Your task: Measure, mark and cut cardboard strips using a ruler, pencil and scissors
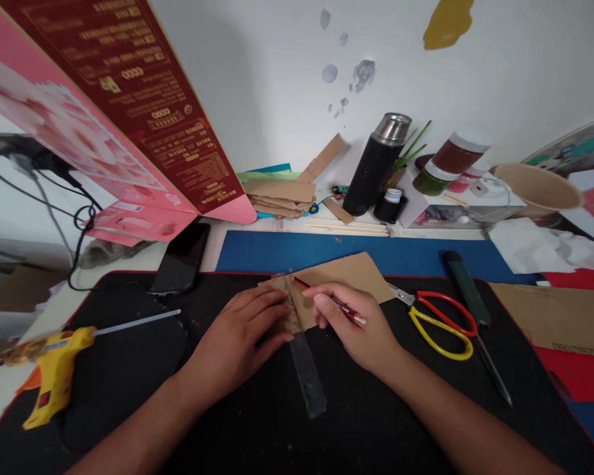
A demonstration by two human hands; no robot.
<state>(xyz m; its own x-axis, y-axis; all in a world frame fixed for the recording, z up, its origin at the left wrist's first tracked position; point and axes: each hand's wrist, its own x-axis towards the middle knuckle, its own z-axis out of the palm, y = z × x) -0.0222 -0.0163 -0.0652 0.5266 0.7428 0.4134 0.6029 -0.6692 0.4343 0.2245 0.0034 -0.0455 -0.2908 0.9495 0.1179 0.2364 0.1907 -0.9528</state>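
Black matting [371, 415] underlies cardboard [349, 277]; across it, the left hand [245, 336], unclenched, pins a clear ruler [307, 379]; the right hand [359, 323] grips a pencil [350, 313] — firm, even pressure should stop the ruler skidding.

Through the head camera I see a black mat [257, 429] laid on a white table [148, 258]. Under my right hand [363, 326] and its grip on the pencil [349, 312], a cardboard piece [351, 274] lies on the mat; a clear ruler [307, 379] crosses its left end onto the mat. Well left of the grip lies a yellow glue gun [62, 359], farther forward a phone [181, 257] straddling the mat's edge; right of the grip, scissors [414, 320] and a knife [468, 287].
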